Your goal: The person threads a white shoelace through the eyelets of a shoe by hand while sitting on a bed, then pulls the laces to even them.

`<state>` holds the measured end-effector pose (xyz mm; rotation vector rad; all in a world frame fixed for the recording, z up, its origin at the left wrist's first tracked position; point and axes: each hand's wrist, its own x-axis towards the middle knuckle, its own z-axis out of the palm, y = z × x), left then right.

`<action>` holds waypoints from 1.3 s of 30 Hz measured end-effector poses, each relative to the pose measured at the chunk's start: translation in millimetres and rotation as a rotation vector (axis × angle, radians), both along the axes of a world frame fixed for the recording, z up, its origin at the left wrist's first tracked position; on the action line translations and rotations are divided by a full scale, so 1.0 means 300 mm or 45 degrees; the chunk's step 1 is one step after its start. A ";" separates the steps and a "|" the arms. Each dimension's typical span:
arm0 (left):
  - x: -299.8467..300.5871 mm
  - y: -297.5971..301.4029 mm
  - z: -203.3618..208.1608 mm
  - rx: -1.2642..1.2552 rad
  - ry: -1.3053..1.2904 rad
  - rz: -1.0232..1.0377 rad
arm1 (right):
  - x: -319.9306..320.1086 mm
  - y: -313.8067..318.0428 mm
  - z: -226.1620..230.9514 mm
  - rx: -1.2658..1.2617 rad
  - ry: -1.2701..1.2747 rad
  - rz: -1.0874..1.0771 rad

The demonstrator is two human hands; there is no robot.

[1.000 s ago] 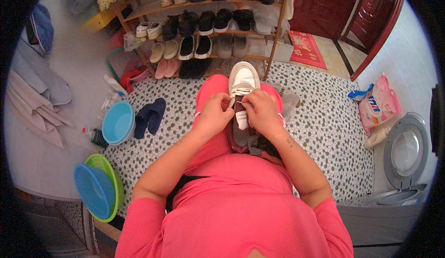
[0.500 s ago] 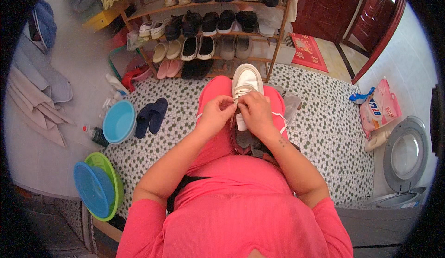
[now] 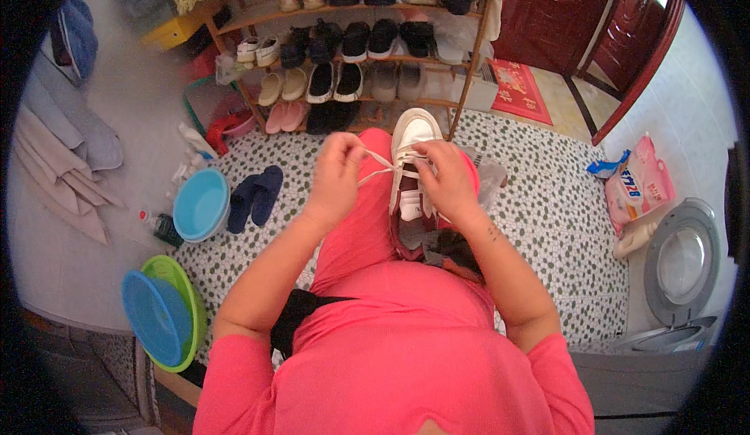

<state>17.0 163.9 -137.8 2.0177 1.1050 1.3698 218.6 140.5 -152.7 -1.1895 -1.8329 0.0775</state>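
While left hand (image 3: 336, 177) pinches white lace (image 3: 376, 171) left of shoe (image 3: 408, 185), right hand (image 3: 447, 175) is nearer, fingers bent over lacing, grip unclear; shoe upper centre, long axis near-vertical, toe up.

Left hand (image 3: 336, 181) holds lace (image 3: 380, 158); right hand (image 3: 447, 179) at white shoe (image 3: 416, 128).

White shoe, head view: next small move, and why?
Probably draw the white lace a little farther left with the left hand, the right hand staying at the shoe: two strands span from the left hand to the lacing, not looking fully taut, and the right fingers already sit there.
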 end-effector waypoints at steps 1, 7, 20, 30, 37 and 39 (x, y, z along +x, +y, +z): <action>-0.013 0.000 0.034 -0.074 -0.294 -0.134 | 0.012 0.012 -0.006 0.021 -0.027 -0.003; -0.288 -0.058 0.300 -0.454 -1.232 -0.649 | 0.086 0.055 -0.043 -0.139 -0.076 0.010; -0.935 -0.297 0.420 -0.008 -1.192 -0.058 | 0.086 0.084 -0.031 -0.273 -0.050 0.048; -0.788 -0.162 0.217 -0.422 0.786 0.668 | 0.067 0.079 -0.003 -0.180 -0.148 0.056; -0.326 -0.019 0.125 -0.194 0.688 -0.076 | 0.029 0.080 0.030 -0.123 -0.033 0.113; -0.207 0.027 0.080 -0.208 0.658 -0.231 | 0.038 0.080 0.018 -0.161 0.030 0.109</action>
